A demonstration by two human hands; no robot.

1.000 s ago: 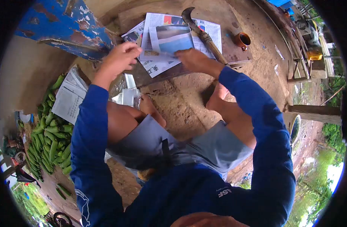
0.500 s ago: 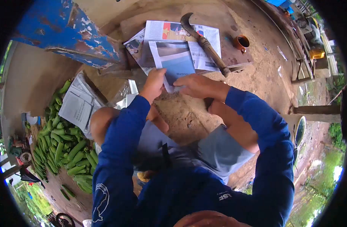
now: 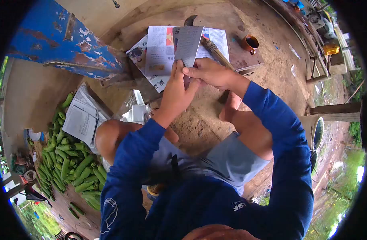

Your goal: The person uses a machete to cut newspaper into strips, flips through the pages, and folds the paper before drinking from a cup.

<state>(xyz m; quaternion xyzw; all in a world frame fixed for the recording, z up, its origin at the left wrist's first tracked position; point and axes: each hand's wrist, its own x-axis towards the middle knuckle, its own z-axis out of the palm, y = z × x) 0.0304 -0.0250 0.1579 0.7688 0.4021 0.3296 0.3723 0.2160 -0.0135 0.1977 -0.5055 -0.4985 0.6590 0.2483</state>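
My left hand (image 3: 177,90) and my right hand (image 3: 212,73) are closed together on the lower end of a newspaper sheet (image 3: 187,44). The sheet is folded narrow and stands up from my fingers, wider at its top. Behind it, more newspaper pages (image 3: 157,50) lie spread on a low wooden board (image 3: 231,20). A sickle (image 3: 218,54) with a wooden handle rests on those pages, its curved blade partly hidden by the held sheet. To the right of the sickle stands a brown cup (image 3: 250,44) of dark liquid.
A heap of long green vegetables (image 3: 67,160) lies on the floor at left, with a stack of newspapers (image 3: 82,120) beside my knee. Clear plastic (image 3: 135,110) lies near the board. A peeling blue post (image 3: 71,42) juts in at upper left; a bucket (image 3: 313,132) stands at right.
The sheet, earlier held flatter and tilted over the board, is now folded narrower and raised upright. My hands have come closer together, the right one shifting up.
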